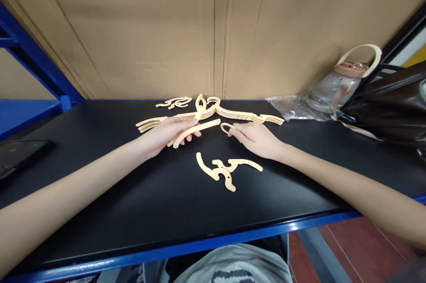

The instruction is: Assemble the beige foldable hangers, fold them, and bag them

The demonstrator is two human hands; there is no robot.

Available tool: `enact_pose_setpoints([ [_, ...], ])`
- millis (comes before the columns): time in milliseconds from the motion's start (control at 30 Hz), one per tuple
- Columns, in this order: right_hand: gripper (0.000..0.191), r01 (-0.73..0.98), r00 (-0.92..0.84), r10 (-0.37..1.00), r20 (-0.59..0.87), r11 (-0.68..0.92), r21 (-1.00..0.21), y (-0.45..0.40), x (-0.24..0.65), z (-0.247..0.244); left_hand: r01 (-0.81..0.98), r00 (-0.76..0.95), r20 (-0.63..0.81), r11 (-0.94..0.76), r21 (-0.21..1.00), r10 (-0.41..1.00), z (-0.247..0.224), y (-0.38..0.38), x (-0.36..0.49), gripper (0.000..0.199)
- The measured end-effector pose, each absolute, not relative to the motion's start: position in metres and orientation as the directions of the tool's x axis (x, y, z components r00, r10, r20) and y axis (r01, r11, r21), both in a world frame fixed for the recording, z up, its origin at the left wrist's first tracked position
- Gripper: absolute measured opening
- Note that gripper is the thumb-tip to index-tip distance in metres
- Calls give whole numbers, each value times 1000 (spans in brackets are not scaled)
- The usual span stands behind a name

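Note:
My left hand point(164, 134) is closed around a few cream-coloured hanger parts. A long curved hanger arm point(196, 130) with a hole at its end sticks out to the right from it. My right hand point(259, 138) pinches a cream hanger hook point(222, 128), its loop turned toward the left hand's parts, with a small gap between them. Just beyond both hands lies a stack of cream hangers point(233, 113), partly hidden by the left hand. Nearer me on the black tabletop are loose curved hanger pieces point(248, 163), some touching or overlapping.
More loose hanger pieces point(179, 103) lie at the back left of the black table point(133, 212). A clear plastic bag point(289, 109), a water bottle point(336, 89) and a black bag point(392, 109) are at the right. A dark phone point(23, 154) lies at the left. Cardboard point(149, 29) stands behind.

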State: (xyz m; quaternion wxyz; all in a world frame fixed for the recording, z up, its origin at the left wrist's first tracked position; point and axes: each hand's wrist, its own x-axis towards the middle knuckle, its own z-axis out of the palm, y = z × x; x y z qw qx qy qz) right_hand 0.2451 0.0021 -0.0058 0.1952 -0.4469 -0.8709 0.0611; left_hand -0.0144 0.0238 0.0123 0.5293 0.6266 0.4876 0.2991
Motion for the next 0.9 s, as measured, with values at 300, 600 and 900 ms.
enact_pose_setpoints([
  [300, 40, 758, -531, 798, 285, 598, -260, 2, 244, -5, 323, 334, -138, 24, 946, 932, 13, 23, -12, 39],
  [600, 36, 783, -506, 824, 256, 563, -265, 1, 244, -4, 463, 373, -76, -115, 879, 925, 11, 23, -11, 39],
  [900, 21, 704, -368, 861, 352, 505, -499, 1, 244, -4, 722, 643, 351, -692, 17, 680, 2, 11, -6, 33],
])
